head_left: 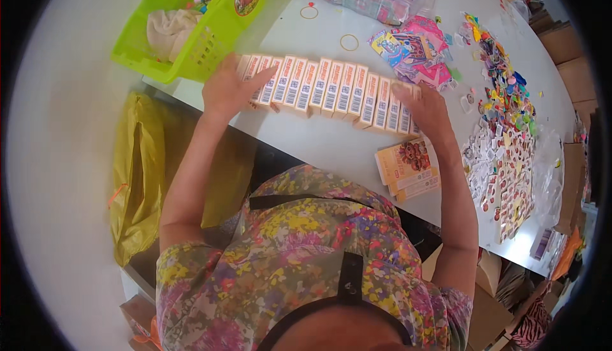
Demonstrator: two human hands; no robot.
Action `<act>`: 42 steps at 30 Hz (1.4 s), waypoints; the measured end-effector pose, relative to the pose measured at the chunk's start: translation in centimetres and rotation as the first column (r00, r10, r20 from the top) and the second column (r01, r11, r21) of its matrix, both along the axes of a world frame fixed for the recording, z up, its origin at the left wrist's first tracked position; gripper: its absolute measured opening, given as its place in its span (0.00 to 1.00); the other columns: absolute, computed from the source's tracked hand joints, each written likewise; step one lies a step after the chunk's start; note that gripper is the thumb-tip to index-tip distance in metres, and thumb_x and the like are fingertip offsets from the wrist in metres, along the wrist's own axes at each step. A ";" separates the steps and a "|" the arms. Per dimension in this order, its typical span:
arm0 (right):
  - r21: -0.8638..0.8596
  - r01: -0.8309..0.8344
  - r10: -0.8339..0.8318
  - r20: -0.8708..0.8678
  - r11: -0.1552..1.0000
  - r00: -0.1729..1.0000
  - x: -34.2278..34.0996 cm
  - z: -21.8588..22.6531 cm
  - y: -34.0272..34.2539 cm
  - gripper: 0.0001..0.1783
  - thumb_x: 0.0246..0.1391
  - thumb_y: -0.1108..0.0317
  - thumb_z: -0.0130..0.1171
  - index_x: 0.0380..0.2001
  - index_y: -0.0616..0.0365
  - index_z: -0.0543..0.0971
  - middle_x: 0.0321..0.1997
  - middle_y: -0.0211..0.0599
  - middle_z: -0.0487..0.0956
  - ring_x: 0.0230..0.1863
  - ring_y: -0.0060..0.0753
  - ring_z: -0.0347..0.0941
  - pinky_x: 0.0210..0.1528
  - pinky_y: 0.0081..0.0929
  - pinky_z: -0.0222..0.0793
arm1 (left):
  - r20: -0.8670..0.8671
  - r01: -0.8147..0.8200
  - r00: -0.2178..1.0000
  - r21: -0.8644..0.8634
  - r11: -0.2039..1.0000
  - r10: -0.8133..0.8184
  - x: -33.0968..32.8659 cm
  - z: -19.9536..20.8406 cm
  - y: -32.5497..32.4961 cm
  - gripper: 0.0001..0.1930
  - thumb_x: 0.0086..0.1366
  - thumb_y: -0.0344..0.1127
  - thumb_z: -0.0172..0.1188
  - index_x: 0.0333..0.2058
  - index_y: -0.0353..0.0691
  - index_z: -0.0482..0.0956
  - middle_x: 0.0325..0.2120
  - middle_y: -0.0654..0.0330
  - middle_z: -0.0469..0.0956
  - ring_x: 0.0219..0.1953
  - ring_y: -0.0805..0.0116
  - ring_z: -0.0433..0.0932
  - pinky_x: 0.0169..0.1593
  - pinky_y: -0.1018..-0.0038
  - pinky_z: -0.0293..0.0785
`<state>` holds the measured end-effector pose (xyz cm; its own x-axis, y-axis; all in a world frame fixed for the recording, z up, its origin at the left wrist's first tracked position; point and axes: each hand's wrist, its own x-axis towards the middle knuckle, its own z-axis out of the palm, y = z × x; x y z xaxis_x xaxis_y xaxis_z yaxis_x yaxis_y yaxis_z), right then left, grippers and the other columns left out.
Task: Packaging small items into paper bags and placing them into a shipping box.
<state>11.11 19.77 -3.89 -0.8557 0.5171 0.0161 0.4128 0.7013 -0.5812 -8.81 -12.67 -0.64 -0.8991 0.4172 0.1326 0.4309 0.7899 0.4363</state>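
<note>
A long row of small white-and-orange cardboard boxes (325, 89) stands side by side on the white table, narrow printed sides facing up. The row bends slightly, its right end nearer to me. My left hand (231, 93) grips the left end, thumb stretched along the first few boxes and fingers around the far corner. At the other end, my right hand (426, 110) curls over the last boxes, its fingertips on their upper sides; the wrist and palm hide part of that end. Just below it, a few similar boxes (398, 163) lie flat near the table edge.
A lime-green basket (185, 73) with a cloth sits at the far left. Beyond the row are a clear plastic bin (376, 7) and pink packets (424, 48). Small colourful trinkets (503, 89) and sticker-like pieces (510, 179) spread at the right. A yellow bag (137, 179) hangs left of me.
</note>
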 end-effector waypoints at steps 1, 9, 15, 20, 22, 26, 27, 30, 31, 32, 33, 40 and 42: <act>-0.001 0.000 0.000 0.002 1.000 1.000 0.1 0.2 0.2 0.34 0.52 0.46 0.59 0.45 0.71 0.77 0.34 0.49 0.81 0.33 0.35 0.79 0.38 0.32 0.71 | 0.002 0.000 1.000 -0.001 1.000 0.000 0.2 0.1 0.1 0.44 0.50 0.67 0.63 0.49 0.29 0.71 0.42 0.43 0.78 0.44 0.50 0.78 0.47 0.61 0.72; -0.134 0.038 -0.039 -0.004 0.990 0.999 1.2 3.4 -0.8 0.33 0.56 0.49 0.56 0.52 0.71 0.74 0.39 0.57 0.81 0.40 0.39 0.79 0.44 0.30 0.71 | 0.052 -0.103 0.994 0.169 0.980 0.096 0.8 -1.1 -0.6 0.51 0.49 0.63 0.68 0.57 0.25 0.61 0.45 0.38 0.76 0.48 0.47 0.77 0.51 0.62 0.72; 0.053 0.179 -0.186 0.161 0.982 0.969 0.9 4.6 -0.6 0.33 0.57 0.46 0.57 0.50 0.69 0.75 0.34 0.50 0.81 0.34 0.37 0.78 0.38 0.31 0.71 | 0.270 -0.202 0.959 0.457 0.866 0.081 1.5 -0.8 -1.2 0.53 0.50 0.57 0.71 0.61 0.24 0.53 0.51 0.40 0.70 0.51 0.56 0.76 0.52 0.67 0.73; 0.411 0.002 0.120 -0.271 0.911 0.955 -2.0 5.6 -1.8 0.25 0.58 0.48 0.57 0.46 0.59 0.78 0.41 0.45 0.80 0.42 0.44 0.76 0.44 0.36 0.70 | 0.248 -0.090 0.965 0.618 0.781 -0.085 3.7 -0.9 -1.7 0.57 0.44 0.47 0.78 0.63 0.24 0.49 0.55 0.43 0.65 0.54 0.57 0.73 0.53 0.67 0.73; 0.364 -0.297 0.417 -0.317 0.883 0.852 -4.5 5.2 -2.8 0.23 0.61 0.50 0.53 0.48 0.57 0.78 0.44 0.46 0.79 0.45 0.45 0.75 0.48 0.37 0.69 | 0.225 -0.020 0.953 0.718 0.695 -0.204 3.9 -1.0 -1.4 0.60 0.40 0.44 0.80 0.63 0.25 0.48 0.56 0.43 0.63 0.55 0.57 0.72 0.54 0.67 0.73; 0.095 -0.507 0.516 -0.145 0.856 0.844 -8.6 5.8 -4.8 0.24 0.63 0.48 0.47 0.48 0.57 0.77 0.42 0.47 0.79 0.43 0.48 0.75 0.48 0.37 0.68 | 0.067 0.084 0.987 0.548 0.832 -0.144 3.7 -2.0 -2.2 0.64 0.34 0.45 0.82 0.64 0.27 0.47 0.58 0.42 0.59 0.60 0.54 0.65 0.59 0.62 0.67; -0.025 -0.581 0.580 -0.038 0.814 0.814 -9.3 5.7 -4.8 0.25 0.64 0.47 0.45 0.47 0.57 0.77 0.41 0.47 0.79 0.42 0.48 0.75 0.47 0.37 0.68 | 0.000 0.108 0.993 0.423 0.900 -0.120 3.6 -1.9 -2.2 0.65 0.33 0.46 0.82 0.64 0.27 0.47 0.59 0.42 0.59 0.61 0.52 0.63 0.61 0.61 0.64; -0.125 -0.645 0.657 0.116 0.754 0.745 -9.9 5.4 -5.2 0.26 0.65 0.46 0.42 0.44 0.58 0.77 0.39 0.48 0.79 0.40 0.49 0.74 0.46 0.37 0.68 | -0.017 0.100 0.995 0.409 0.907 -0.102 3.6 -1.9 -2.1 0.64 0.33 0.46 0.82 0.64 0.30 0.49 0.58 0.43 0.60 0.60 0.49 0.62 0.63 0.60 0.60; -0.098 -0.656 0.662 0.172 0.748 0.729 -10.0 5.3 -5.4 0.26 0.65 0.46 0.41 0.42 0.58 0.77 0.37 0.48 0.79 0.39 0.50 0.74 0.45 0.37 0.67 | -0.016 0.096 0.995 0.410 0.907 -0.099 3.6 -1.8 -2.2 0.64 0.33 0.46 0.82 0.64 0.30 0.49 0.58 0.43 0.60 0.60 0.49 0.62 0.63 0.60 0.60; -0.099 -0.657 0.663 0.176 0.748 0.728 -9.8 5.2 -5.5 0.26 0.65 0.46 0.41 0.42 0.58 0.77 0.37 0.48 0.79 0.39 0.50 0.74 0.45 0.37 0.67 | -0.036 0.102 0.995 0.375 0.921 -0.096 3.7 -1.5 -2.2 0.63 0.33 0.46 0.82 0.64 0.32 0.50 0.57 0.44 0.61 0.60 0.49 0.62 0.63 0.61 0.61; -0.102 -0.656 0.663 0.143 0.748 0.735 -9.6 5.1 -5.6 0.26 0.65 0.46 0.40 0.42 0.58 0.77 0.37 0.48 0.79 0.38 0.50 0.73 0.44 0.37 0.67 | -0.056 0.107 0.994 0.340 0.934 -0.094 3.8 -1.4 -2.1 0.62 0.33 0.46 0.81 0.64 0.33 0.51 0.56 0.45 0.61 0.59 0.50 0.62 0.62 0.61 0.61; 0.031 -0.474 0.475 -0.099 0.880 0.874 -7.9 4.5 -5.0 0.23 0.64 0.51 0.47 0.52 0.57 0.76 0.44 0.46 0.80 0.45 0.42 0.76 0.51 0.32 0.69 | -0.032 0.123 0.992 0.338 0.933 -0.120 3.5 -1.3 -1.8 0.61 0.36 0.45 0.81 0.65 0.33 0.49 0.58 0.44 0.60 0.58 0.51 0.64 0.61 0.61 0.64; 0.005 -0.367 0.363 -0.158 0.930 0.918 -6.2 6.4 -4.4 0.23 0.63 0.54 0.49 0.54 0.58 0.75 0.47 0.46 0.79 0.48 0.40 0.75 0.53 0.32 0.68 | 0.216 -0.022 0.959 0.703 0.711 -0.184 3.3 -1.5 -2.5 0.58 0.45 0.46 0.77 0.65 0.30 0.48 0.59 0.41 0.60 0.57 0.54 0.67 0.57 0.64 0.68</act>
<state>4.95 15.39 2.53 -0.9732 0.1714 0.1534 0.0356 0.7712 -0.6356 -5.50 -15.15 -2.18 -0.9089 0.3718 0.1889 0.2725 0.1865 0.9439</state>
